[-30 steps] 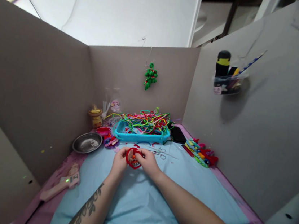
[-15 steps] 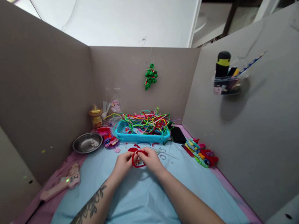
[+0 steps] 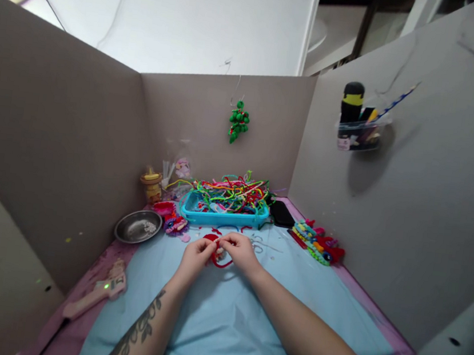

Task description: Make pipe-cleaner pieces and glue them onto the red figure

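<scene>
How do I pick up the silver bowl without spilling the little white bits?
Best pinch the silver bowl by its near rim, coming from your side, thumb inside. A grey panel stands at its left, colourful crafts at its right. It looks shallow, with white bits inside, so probably keep it level.

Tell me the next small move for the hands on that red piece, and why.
Probably a slightly firmer pinch on the red piece, just where the hands nearly meet: the left hand and right hand both hold it there by the fingers, while a curved part of it sticks out from their grip and might shift.
</scene>
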Action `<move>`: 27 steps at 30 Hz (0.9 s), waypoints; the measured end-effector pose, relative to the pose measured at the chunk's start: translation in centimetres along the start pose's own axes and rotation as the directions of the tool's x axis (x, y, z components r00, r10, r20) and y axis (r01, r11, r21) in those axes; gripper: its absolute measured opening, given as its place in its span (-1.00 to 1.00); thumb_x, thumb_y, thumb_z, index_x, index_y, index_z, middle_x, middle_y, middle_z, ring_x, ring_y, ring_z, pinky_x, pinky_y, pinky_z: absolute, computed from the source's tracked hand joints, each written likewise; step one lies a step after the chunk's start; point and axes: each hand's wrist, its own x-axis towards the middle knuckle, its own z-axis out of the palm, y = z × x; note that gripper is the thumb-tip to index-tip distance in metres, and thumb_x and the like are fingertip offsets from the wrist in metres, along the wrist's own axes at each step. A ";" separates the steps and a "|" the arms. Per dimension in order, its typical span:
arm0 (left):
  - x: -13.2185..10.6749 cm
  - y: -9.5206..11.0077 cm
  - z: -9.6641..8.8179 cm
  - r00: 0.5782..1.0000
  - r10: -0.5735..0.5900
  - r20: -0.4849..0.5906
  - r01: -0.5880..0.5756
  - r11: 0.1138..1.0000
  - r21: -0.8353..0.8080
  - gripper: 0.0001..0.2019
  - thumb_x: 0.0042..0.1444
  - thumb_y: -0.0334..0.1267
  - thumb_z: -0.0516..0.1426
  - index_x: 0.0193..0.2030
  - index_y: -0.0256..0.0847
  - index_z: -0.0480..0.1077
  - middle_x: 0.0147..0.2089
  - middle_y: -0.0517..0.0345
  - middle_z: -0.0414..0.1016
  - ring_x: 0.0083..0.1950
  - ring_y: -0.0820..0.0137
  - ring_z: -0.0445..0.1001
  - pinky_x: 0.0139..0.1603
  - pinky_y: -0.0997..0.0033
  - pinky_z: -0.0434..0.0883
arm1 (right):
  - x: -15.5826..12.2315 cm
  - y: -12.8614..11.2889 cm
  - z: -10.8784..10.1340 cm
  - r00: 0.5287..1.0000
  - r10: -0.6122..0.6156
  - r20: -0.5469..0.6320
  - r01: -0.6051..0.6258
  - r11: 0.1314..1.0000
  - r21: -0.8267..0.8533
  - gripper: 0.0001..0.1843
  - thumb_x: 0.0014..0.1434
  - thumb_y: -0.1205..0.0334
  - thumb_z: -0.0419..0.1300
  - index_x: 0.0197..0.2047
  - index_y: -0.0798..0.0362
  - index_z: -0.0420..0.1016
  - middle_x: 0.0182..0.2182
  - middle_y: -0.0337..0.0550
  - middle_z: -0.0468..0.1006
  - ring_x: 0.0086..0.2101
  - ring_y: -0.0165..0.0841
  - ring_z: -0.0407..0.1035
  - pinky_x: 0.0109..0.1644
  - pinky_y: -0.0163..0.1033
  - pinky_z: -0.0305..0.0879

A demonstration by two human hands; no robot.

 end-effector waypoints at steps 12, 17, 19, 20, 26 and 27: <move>0.1 -0.1 -0.1 0.997 0.072 -0.005 -0.072 0.997 -0.028 -0.77 -0.02 -0.14 0.13 -0.44 -0.30 0.44 -0.56 0.20 0.42 -0.54 0.48 0.32 -0.49 0.52 0.23 | 0.0 0.1 0.1 0.997 -0.022 0.076 0.030 0.993 -0.115 -0.84 0.03 0.25 0.13 -0.43 0.13 0.51 -0.51 -0.20 0.51 -0.45 -0.39 0.37 -0.35 -0.34 0.27; -0.1 0.3 -0.4 0.993 0.113 0.012 -0.114 0.989 0.092 -0.75 -0.02 -0.13 0.13 -0.39 -0.30 0.49 -0.46 0.10 0.52 -0.43 0.39 0.41 -0.38 0.47 0.29 | 0.0 -0.3 -0.2 0.991 -0.060 0.120 0.081 0.980 -0.183 -0.85 0.03 0.30 0.12 -0.43 0.12 0.53 -0.48 -0.17 0.53 -0.40 -0.36 0.38 -0.31 -0.33 0.26; -0.2 0.5 -0.5 0.994 0.111 0.009 -0.111 0.986 0.124 -0.74 0.00 -0.12 0.11 -0.44 -0.30 0.48 -0.53 0.13 0.48 -0.47 0.41 0.38 -0.43 0.48 0.26 | 0.0 -0.3 -0.2 0.991 -0.082 0.103 0.102 0.974 -0.202 -0.85 0.02 0.31 0.13 -0.42 0.11 0.53 -0.45 -0.16 0.54 -0.37 -0.34 0.39 -0.27 -0.30 0.27; -0.2 0.5 -0.5 0.995 0.104 0.001 -0.103 0.987 0.119 -0.74 0.00 -0.13 0.11 -0.46 -0.30 0.47 -0.56 0.15 0.46 -0.50 0.42 0.36 -0.45 0.49 0.25 | 0.0 -0.3 -0.2 0.992 -0.096 0.082 0.111 0.971 -0.212 -0.86 0.02 0.31 0.13 -0.41 0.11 0.53 -0.43 -0.15 0.54 -0.36 -0.34 0.39 -0.25 -0.29 0.27; 0.0 0.2 -0.4 0.997 0.043 -0.064 -0.044 0.999 -0.006 -0.74 -0.01 -0.11 0.11 -0.52 -0.29 0.40 -0.65 0.27 0.32 -0.59 0.50 0.24 -0.54 0.54 0.18 | -0.4 -0.4 0.2 0.985 -0.164 -0.051 0.148 0.962 -0.231 -0.92 -0.01 0.32 0.14 -0.47 0.08 0.47 -0.48 -0.18 0.50 -0.39 -0.35 0.35 -0.27 -0.28 0.26; 0.0 0.2 -0.4 0.996 0.038 -0.082 -0.040 0.999 -0.027 -0.74 -0.02 -0.10 0.12 -0.53 -0.29 0.39 -0.65 0.27 0.31 -0.59 0.51 0.24 -0.54 0.54 0.18 | -0.5 -0.4 0.3 0.983 -0.174 -0.062 0.155 0.960 -0.234 -0.92 -0.01 0.31 0.15 -0.49 0.08 0.46 -0.49 -0.19 0.49 -0.41 -0.36 0.35 -0.28 -0.28 0.26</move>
